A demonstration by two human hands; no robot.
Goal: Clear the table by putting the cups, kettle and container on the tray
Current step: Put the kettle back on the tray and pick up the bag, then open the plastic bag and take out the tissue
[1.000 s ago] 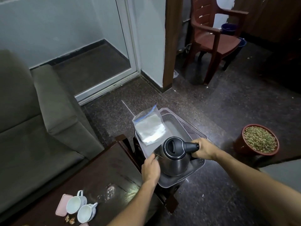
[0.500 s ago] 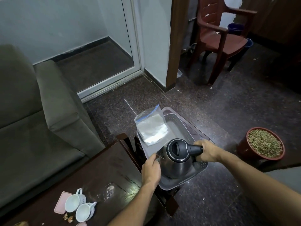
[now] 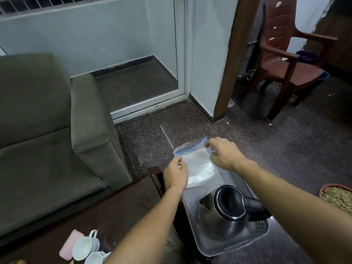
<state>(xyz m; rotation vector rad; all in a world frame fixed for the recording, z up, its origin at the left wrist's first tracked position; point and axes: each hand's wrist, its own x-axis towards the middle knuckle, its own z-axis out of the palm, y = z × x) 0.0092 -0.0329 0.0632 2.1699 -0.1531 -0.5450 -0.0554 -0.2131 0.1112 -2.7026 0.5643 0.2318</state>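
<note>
A steel kettle (image 3: 221, 216) with a black lid and handle stands on the near end of a grey plastic tray (image 3: 238, 244), free of both hands. On the tray's far end lies a clear zip bag (image 3: 198, 164) holding white powder. My left hand (image 3: 176, 173) pinches the bag's left edge and my right hand (image 3: 221, 155) pinches its top right corner. Two white cups (image 3: 85, 248) and a pink container (image 3: 69, 244) sit on the dark wooden table (image 3: 118, 210) at the bottom left.
A grey-green sofa (image 3: 47, 140) fills the left side. A brown plastic chair (image 3: 285, 60) stands at the back right. A red pot (image 3: 337, 195) of green seeds sits on the floor at the right edge. A glass door is behind.
Both hands have let go of the kettle, which now stands on the tray, and have reached forward to take hold of the zip bag. The camera has tilted up and moved closer.
</note>
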